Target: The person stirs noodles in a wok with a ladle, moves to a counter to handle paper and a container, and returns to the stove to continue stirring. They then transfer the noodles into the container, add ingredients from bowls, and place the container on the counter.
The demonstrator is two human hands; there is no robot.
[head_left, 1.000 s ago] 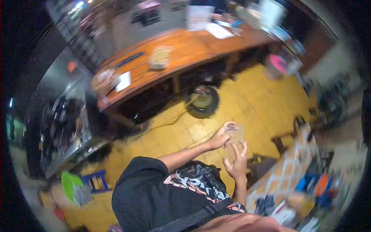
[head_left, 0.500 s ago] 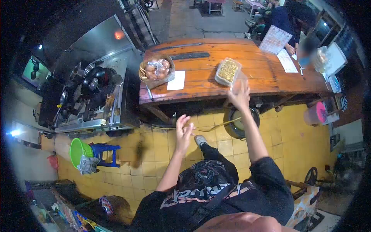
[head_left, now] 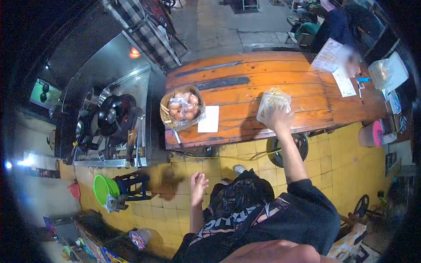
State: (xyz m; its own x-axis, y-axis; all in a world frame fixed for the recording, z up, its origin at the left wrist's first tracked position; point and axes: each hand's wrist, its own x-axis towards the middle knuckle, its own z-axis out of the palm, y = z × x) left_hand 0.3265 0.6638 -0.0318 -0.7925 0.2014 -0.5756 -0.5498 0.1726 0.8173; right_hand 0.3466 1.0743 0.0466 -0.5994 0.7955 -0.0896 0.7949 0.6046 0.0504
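Note:
My right hand (head_left: 279, 119) is over the near side of a clear plastic container (head_left: 263, 108), its fingers blurred and partly hidden against it. Thin yellowish strands, like noodles or shreds, (head_left: 276, 93) fill the container and poke up at its far edge. Whether the fingers grip anything does not show. My left hand (head_left: 198, 186) hangs in the air in front of my body, fingers loosely apart and holding nothing. Left of the container on the wooden table (head_left: 237, 107), a basket (head_left: 165, 98) of brown eggs (head_left: 182, 105) with clear plastic on top stands beside a white sheet (head_left: 208, 119).
To the left is a stove with a black wok (head_left: 115, 109). A green basin (head_left: 105, 189) sits by a blue stool (head_left: 133, 186). A dark round tub (head_left: 275, 151) is under the table edge. A person (head_left: 335, 28) leans at the far right near a printed sheet (head_left: 326, 55).
My right hand has moved from the container's near right corner onto it. My left hand has dropped back toward my body. The view has shifted, and the person at the right has bent lower.

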